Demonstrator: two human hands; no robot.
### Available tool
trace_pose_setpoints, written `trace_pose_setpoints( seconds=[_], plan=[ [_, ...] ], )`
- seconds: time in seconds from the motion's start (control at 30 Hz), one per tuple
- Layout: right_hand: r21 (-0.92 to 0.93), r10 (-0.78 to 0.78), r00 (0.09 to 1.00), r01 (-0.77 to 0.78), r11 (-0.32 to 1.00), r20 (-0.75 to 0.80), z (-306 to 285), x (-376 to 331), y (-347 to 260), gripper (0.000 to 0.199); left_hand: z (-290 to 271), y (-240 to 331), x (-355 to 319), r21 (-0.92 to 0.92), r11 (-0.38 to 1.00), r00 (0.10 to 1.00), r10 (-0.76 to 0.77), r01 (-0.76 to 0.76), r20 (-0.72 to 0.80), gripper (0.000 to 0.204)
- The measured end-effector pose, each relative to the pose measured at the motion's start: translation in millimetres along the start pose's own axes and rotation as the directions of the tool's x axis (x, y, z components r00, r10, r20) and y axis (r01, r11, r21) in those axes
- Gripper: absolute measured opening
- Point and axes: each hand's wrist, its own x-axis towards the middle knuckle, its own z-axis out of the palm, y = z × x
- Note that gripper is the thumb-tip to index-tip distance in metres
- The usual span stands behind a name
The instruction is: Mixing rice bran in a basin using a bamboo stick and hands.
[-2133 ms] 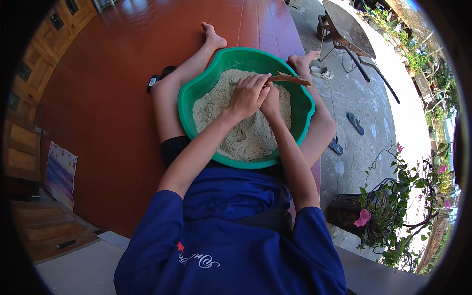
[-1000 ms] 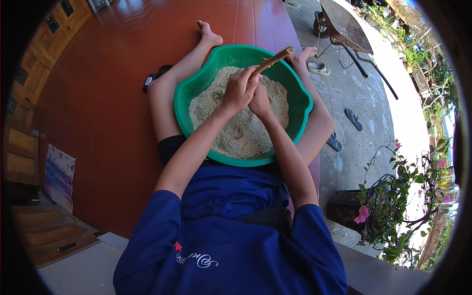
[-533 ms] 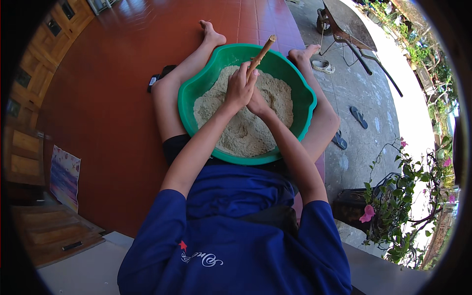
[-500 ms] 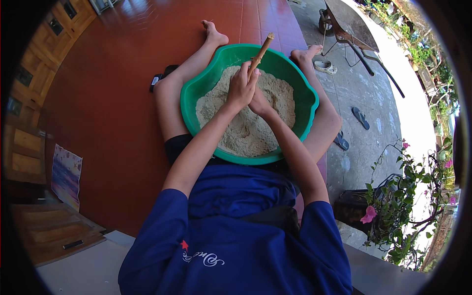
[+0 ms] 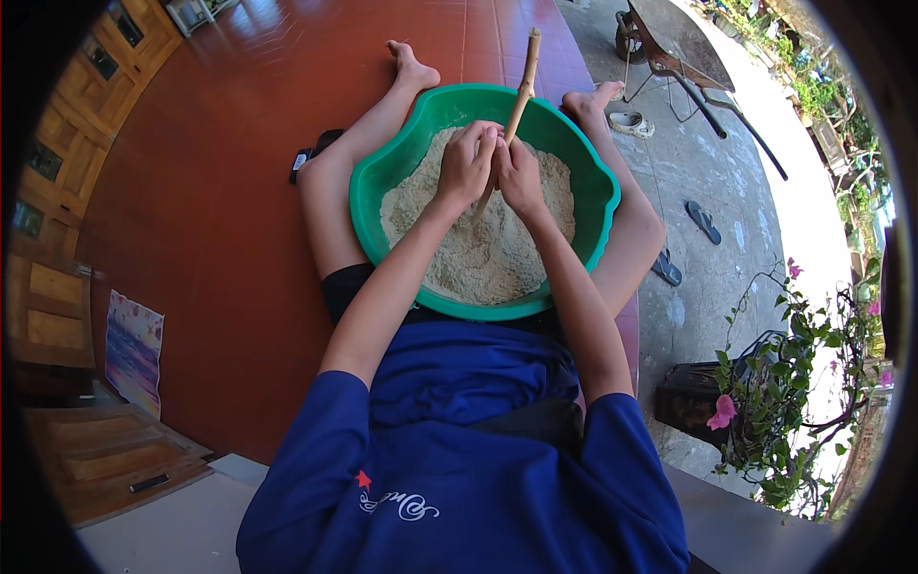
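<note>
A green plastic basin [image 5: 363, 215] sits between my spread legs, holding a bed of pale, coarse, flour-like stuff [image 5: 483, 273]. A light brown wooden stick [image 5: 521, 96] leans over it, its upper end pointing away from me. My left hand [image 5: 465, 167] is closed at the stick's left side, fingertips against it. On the other side my right hand [image 5: 519, 177] is closed around the stick, its fingertips close to the left hand's. Below the hands the stick's lower end reaches down to the pale stuff; whether it is buried there I cannot tell.
Red tiled floor [image 5: 210, 239] spreads to the left, with a small black object [image 5: 304, 161] beside my left knee. On the concrete at right are flip-flops [image 5: 703, 223], a pale clog [image 5: 631, 124], a wheelbarrow [image 5: 679, 48] and a potted flowering plant [image 5: 794, 383].
My hands have gone from pressed palm to palm to fingers curled at the stick, with a gap between the wrists. The stick stands higher and tilts less, and its lower part shows.
</note>
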Motion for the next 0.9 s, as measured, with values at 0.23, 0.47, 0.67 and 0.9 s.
trace_pose_setpoints(
  seconds=[0.23, 0.47, 0.67, 0.9],
  plan=[
    [0.474, 0.063, 0.976, 0.043, 0.88, -0.207, -22.5, 20.0, 37.1, 0.037, 7.9, 6.5, 1.8, 0.059, 0.991, 0.993, 0.116, -0.116, 0.003, 0.031],
    [0.133, 0.147, 0.988, -0.14, 0.981, -0.04, 1.4, 12.7, 54.9, 0.041, 8.2, 4.4, 0.9, 0.035, 0.996, 0.997, 0.079, -0.078, -0.012, 0.033],
    [-0.009, 0.176, 0.943, -0.18, 0.984, 0.282, 14.4, 5.4, 49.5, 0.038, 2.1, -9.2, 0.3, -0.101, 0.959, 0.965, -0.263, 0.264, 0.019, 0.049],
    [-0.009, 0.033, 0.995, -0.033, 0.999, 0.096, -2.5, 6.3, 24.0, 0.038, -5.4, -11.4, 9.6, -0.39, 0.871, 0.954, -0.283, 0.299, 0.1, 0.052]
  ],
)
